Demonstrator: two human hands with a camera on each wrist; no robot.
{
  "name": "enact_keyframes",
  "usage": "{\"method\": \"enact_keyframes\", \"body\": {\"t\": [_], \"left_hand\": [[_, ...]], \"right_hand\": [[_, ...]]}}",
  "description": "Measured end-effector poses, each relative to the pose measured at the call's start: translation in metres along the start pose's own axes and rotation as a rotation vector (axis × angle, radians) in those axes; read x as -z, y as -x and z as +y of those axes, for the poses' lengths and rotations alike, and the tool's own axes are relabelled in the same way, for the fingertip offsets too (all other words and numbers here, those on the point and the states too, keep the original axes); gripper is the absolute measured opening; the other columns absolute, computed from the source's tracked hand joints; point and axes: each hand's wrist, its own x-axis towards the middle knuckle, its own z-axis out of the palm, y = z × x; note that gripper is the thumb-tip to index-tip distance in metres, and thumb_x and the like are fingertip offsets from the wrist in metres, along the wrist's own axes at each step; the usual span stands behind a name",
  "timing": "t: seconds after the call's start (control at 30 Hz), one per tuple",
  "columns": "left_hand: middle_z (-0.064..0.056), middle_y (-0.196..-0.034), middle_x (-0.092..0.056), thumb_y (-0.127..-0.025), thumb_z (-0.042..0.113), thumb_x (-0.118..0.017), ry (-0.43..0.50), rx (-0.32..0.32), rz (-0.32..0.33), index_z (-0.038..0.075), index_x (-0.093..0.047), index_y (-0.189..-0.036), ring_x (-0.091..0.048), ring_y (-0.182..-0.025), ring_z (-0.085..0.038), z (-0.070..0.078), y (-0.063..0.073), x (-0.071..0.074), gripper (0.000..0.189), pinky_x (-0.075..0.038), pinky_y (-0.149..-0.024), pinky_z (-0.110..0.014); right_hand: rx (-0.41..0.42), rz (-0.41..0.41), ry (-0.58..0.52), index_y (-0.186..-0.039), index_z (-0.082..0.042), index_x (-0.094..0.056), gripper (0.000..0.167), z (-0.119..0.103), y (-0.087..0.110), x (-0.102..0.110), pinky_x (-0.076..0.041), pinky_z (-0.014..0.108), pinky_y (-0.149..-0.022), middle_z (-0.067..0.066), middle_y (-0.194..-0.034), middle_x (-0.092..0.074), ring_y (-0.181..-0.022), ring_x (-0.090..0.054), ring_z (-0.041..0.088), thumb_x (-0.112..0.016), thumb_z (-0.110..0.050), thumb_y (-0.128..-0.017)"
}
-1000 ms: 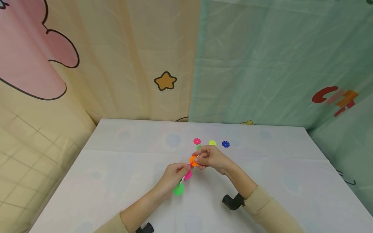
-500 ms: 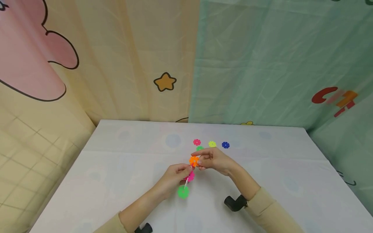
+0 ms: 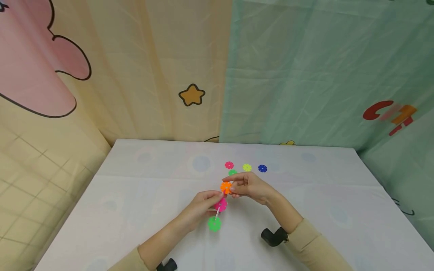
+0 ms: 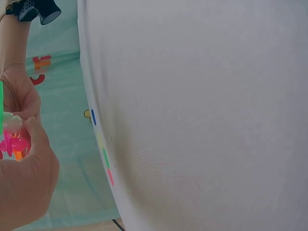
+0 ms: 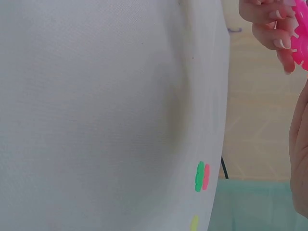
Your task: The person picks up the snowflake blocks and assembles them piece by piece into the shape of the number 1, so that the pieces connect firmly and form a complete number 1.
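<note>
Both hands are raised over the table, joined by a short chain of notched plastic discs. My left hand pinches the chain between thumb and fingers near a pink disc. From that pink disc a white disc, seen edge-on, leads down to a green disc at the lower end. My right hand pinches an orange disc at the upper end. In the right wrist view, pink discs show beside the left fingers. Fingertips hide part of the join.
Beyond the hands, a red-pink disc, a yellow disc, a blue disc and another green disc lie on the white-covered table. Printed curtains hang behind the table's far edge.
The lower end of the chain has swung to the right and slightly down, and the green disc now faces up more fully. The right hand has shifted slightly, uncovering more of the orange disc.
</note>
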Motion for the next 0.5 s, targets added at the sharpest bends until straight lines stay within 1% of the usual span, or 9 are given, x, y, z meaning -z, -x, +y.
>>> {"method": "enact_keyframes", "body": {"t": [0.23,0.5], "left_hand": [[0.002,-0.083,-0.059,-0.096,0.021,-0.051,0.004,0.011,0.029,-0.013,-0.053,-0.115,-0.057,-0.075,-0.010,0.0033,-0.0042,-0.0004,0.038,-0.051,-0.074,-0.028],[-0.005,-0.092,-0.061,-0.097,0.019,-0.049,-0.018,0.003,0.019,-0.007,-0.055,-0.111,-0.055,-0.077,-0.010,0.0101,-0.0081,-0.0025,0.030,-0.048,-0.066,-0.022]], "right_hand": [[-0.001,-0.021,0.005,-0.125,0.015,-0.046,0.040,-0.0010,0.0010,-0.0014,-0.053,0.024,-0.069,0.003,-0.077,-0.064,-0.068,-0.061,0.012,-0.055,0.005,-0.088],[0.015,-0.047,0.016,-0.125,0.014,-0.048,0.039,-0.0008,0.0009,-0.0025,-0.054,0.025,-0.069,0.004,-0.078,-0.065,-0.068,-0.061,0.013,-0.054,0.004,-0.088]]}}
